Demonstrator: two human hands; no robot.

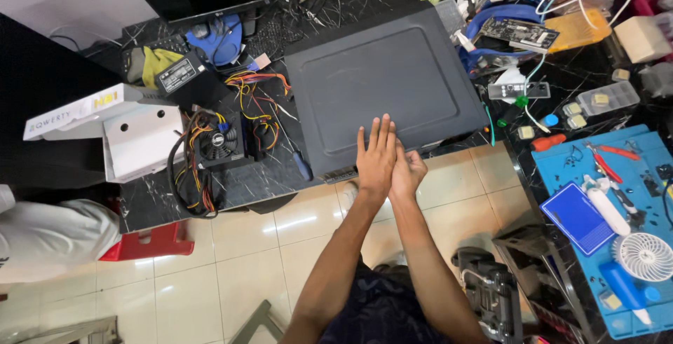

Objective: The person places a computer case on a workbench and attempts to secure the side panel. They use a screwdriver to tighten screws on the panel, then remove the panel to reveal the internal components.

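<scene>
At the far left a white cardboard box [133, 137] lies open on the black marble worktop [252, 179], and just right of it sits a power supply unit [219, 144] with a fan grille on top, its bundle of yellow, orange and black cables [256, 95] spilling toward the middle. A blue-handled screwdriver [301, 165] lies beside the cables, touching the left edge of the dark grey computer case [382, 88], which lies flat on its side in the centre of the worktop, its near corner at the table edge. The left hand [375, 158] rests flat on the case's side panel near that edge, fingers straight and together, gripping nothing. The right hand [408, 172] is tucked against it at the case's edge, fingers curled (whether it grips the panel rim I cannot tell). Further right lies a blue work mat [561, 162] with red-handled pliers [610, 153], and a small white fan [645, 256].
</scene>
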